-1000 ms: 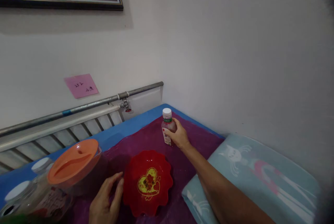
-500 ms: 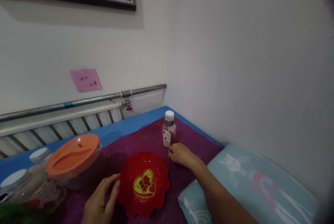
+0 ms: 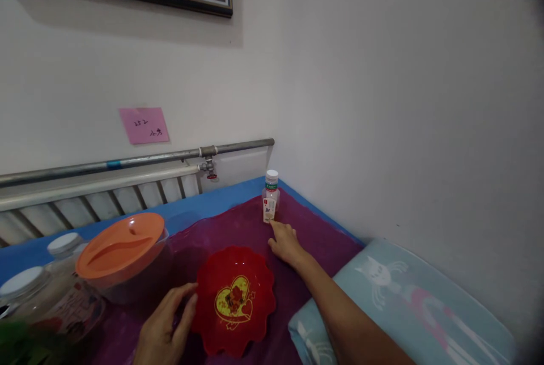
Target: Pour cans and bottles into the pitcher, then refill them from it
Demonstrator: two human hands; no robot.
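A red scalloped plate point(image 3: 212, 319) with a gold heart design lies on the purple cloth. Beside its left rim rests my left hand point(image 3: 168, 322), thumb and fingers apart, fingertips at the rim; I cannot tell how firmly they touch. Beyond the plate stands a small clear bottle point(image 3: 271, 198), upright, with a white cap, a green band and a white label. My right hand point(image 3: 287, 243) reaches to the bottle's base with the index finger stretched out, its tip at the label's lower edge. The other fingers are bent and hold nothing.
At left sit a clear bowl with an orange lid point(image 3: 121, 246) and white-capped jars point(image 3: 63, 297). A folded light-blue blanket point(image 3: 395, 297) lies at right on the purple cloth point(image 3: 323, 234). A radiator point(image 3: 93, 198) and pipe point(image 3: 170, 159) run along the wall.
The bottle has moved farther back toward the corner. My right hand has followed it, its index finger now stretched out. My left hand stays at the plate; the view has shifted slightly.
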